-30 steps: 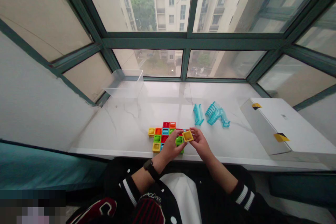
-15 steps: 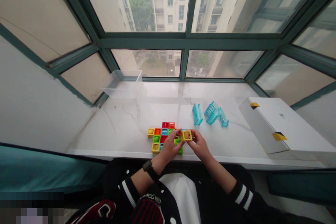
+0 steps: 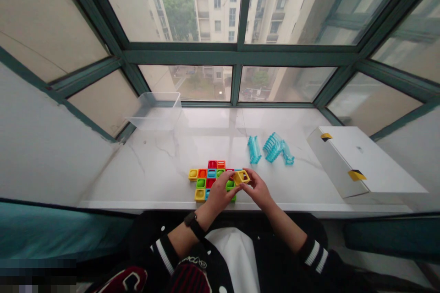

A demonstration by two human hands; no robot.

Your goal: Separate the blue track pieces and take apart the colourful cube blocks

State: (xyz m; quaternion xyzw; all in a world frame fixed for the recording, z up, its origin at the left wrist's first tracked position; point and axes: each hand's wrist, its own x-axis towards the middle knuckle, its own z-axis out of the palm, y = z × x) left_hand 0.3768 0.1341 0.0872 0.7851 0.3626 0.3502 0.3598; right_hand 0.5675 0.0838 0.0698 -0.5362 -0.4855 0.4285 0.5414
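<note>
Between the fingers of both hands is a yellow toy block (image 3: 241,177), hollow and square, held above the right side of a group of blocks. My left hand (image 3: 221,191) is closed on its left side, with a dark watch on the wrist. My right hand (image 3: 257,187) pinches it from the right. Beneath and left of the hands lie several coloured blocks (image 3: 201,183) in red, orange, yellow, green and blue, set side by side on the white ledge. My left hand hides part of this group.
Clear blue ribbed track pieces (image 3: 274,147) lie beyond my right hand. A transparent plastic bin (image 3: 156,121) stands at the back left. On the right is a white box (image 3: 364,160) with yellow-and-black tabs. Windows with green frames (image 3: 206,58) border the marble-patterned ledge (image 3: 144,183).
The yellow block has turned and tilted in my fingers, so its hollow faces more to the right. The whole view has shifted slightly; the other pieces lie as before.
</note>
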